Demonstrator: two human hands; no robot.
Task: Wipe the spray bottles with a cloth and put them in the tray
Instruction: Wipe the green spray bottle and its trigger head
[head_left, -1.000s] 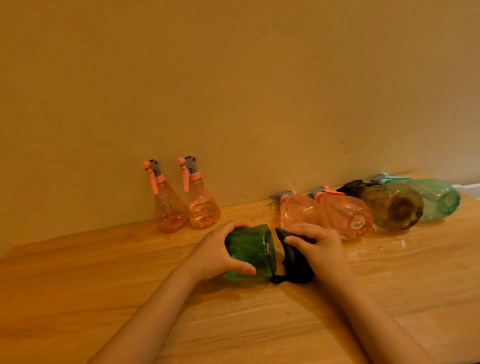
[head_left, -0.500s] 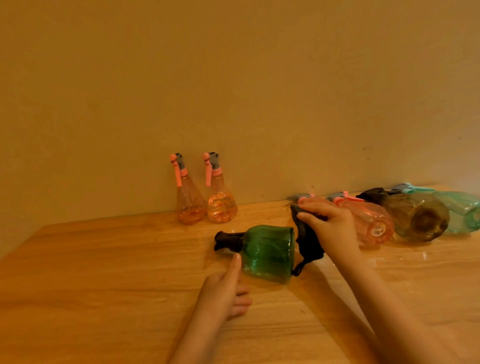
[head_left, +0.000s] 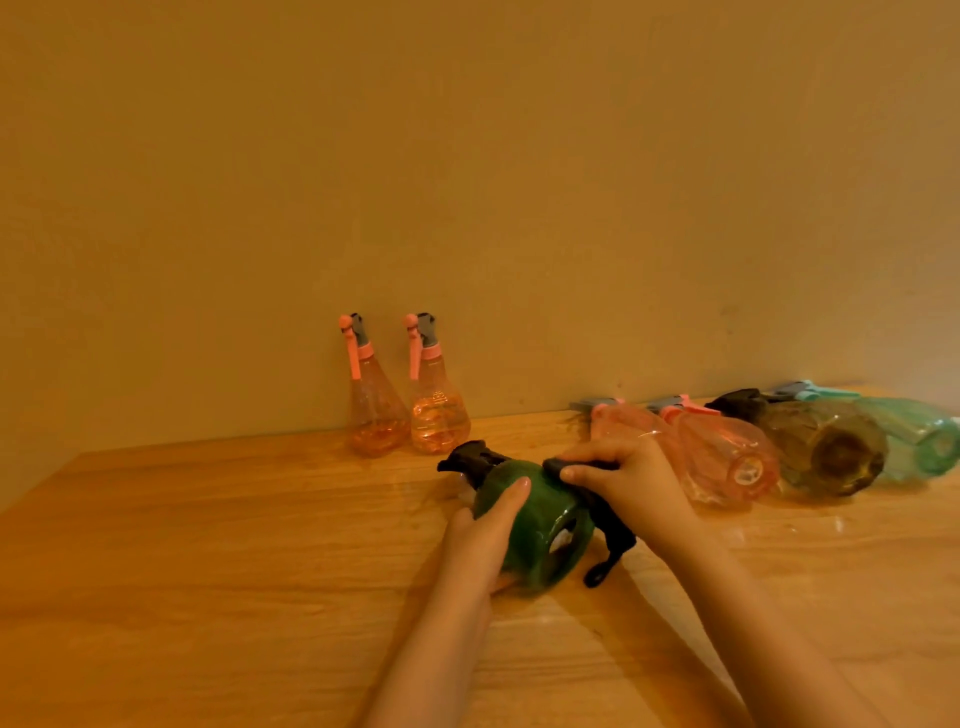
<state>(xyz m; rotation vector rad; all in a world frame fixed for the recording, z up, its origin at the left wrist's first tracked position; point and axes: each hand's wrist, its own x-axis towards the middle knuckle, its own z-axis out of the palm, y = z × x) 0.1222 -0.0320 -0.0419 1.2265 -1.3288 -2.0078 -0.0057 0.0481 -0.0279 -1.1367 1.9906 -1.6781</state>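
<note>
A green spray bottle (head_left: 540, 514) with a black nozzle lies on its side on the wooden table (head_left: 208, 545), base toward me. My left hand (head_left: 485, 530) grips its left side, fingers over the body. My right hand (head_left: 634, 480) holds a black cloth (head_left: 613, 535) against the bottle's right upper side; a tail of cloth hangs to the table. No tray is in view.
Two pink spray bottles (head_left: 376, 410) (head_left: 439, 415) stand upright against the wall. At the right several bottles lie on their sides: two pink (head_left: 727, 452), a brown one (head_left: 826, 452) and a teal one (head_left: 930, 439).
My left hand, off the bottle half a second ago, now grips it again. The bottle has turned its base toward me. My right hand moved the cloth from the base onto the bottle's side.
</note>
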